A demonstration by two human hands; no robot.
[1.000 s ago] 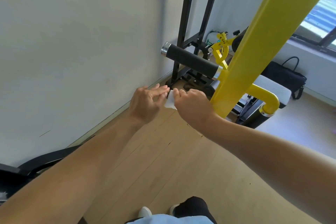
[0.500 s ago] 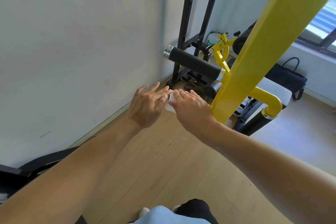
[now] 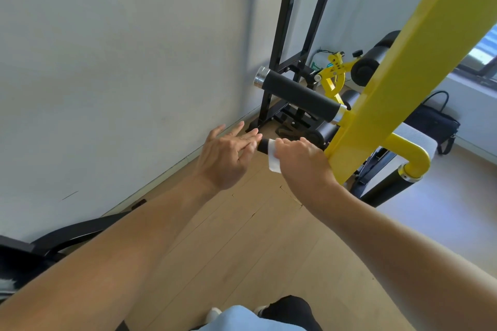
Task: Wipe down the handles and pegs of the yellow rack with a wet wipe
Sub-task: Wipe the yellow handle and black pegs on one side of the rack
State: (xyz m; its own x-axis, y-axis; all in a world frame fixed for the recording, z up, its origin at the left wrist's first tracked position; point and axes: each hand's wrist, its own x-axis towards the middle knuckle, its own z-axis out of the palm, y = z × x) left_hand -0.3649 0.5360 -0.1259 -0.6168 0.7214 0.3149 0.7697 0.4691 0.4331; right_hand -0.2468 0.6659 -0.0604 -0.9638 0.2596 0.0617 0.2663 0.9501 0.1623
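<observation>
A thick yellow rack post (image 3: 398,62) slants from upper right down to the middle. Two black handles stick out of it to the left. The upper handle (image 3: 298,95) has a chrome end cap. My right hand (image 3: 301,160) is wrapped round the lower handle (image 3: 262,145) with a white wet wipe (image 3: 274,160) under its fingers; only the handle's black tip shows. Just left of that tip, my left hand (image 3: 228,153) hovers with fingers straight and spread, holding nothing. A curved yellow arm with a black grip (image 3: 411,164) hangs off the post's right side.
A grey wall (image 3: 121,62) runs close along the left. A black frame (image 3: 295,48) stands in the corner behind the handles. A padded bench (image 3: 419,137) and a dark bag (image 3: 435,123) sit on the right. Wooden floor (image 3: 242,250) lies below.
Both hands held the wipe together before. My left hand has let go and opened, while my right hand has closed round the lower handle with the wipe.
</observation>
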